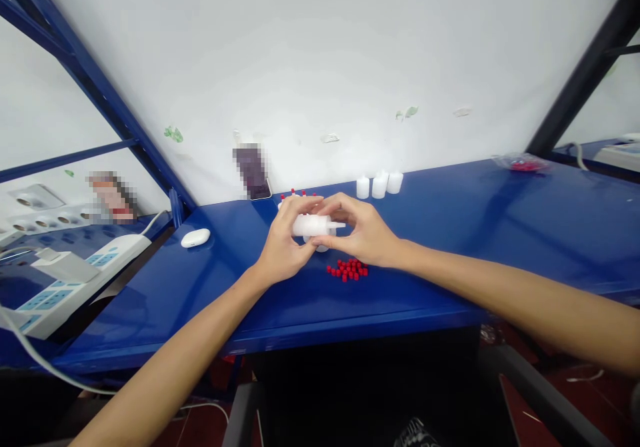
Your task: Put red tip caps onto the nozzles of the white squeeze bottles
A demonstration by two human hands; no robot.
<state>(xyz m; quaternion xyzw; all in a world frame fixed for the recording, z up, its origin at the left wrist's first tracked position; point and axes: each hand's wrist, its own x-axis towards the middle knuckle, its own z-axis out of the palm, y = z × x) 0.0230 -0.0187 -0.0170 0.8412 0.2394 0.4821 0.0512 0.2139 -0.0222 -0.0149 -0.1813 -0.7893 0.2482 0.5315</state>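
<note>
A white squeeze bottle with a thin nozzle (311,225) lies sideways between my two hands above the blue table, its tip pointing right. My left hand (285,240) is closed round the bottle's body. Fingers of my right hand (363,230) curl about its nozzle end, thumb below and fingertips above. Under the hands, another white object (325,242) is partly hidden. Small red caps (347,269) lie in a loose pile just in front of them. Behind my left hand stand several bottles with red tips (293,192), mostly covered by the hand.
Three white bottle bodies (379,186) stand near the wall. A phone (254,172) leans on the wall, and a white earbud case (195,238) sits at left. A plastic bag with red contents (523,162) lies far right. Power strips (100,260) are beyond the table's left edge.
</note>
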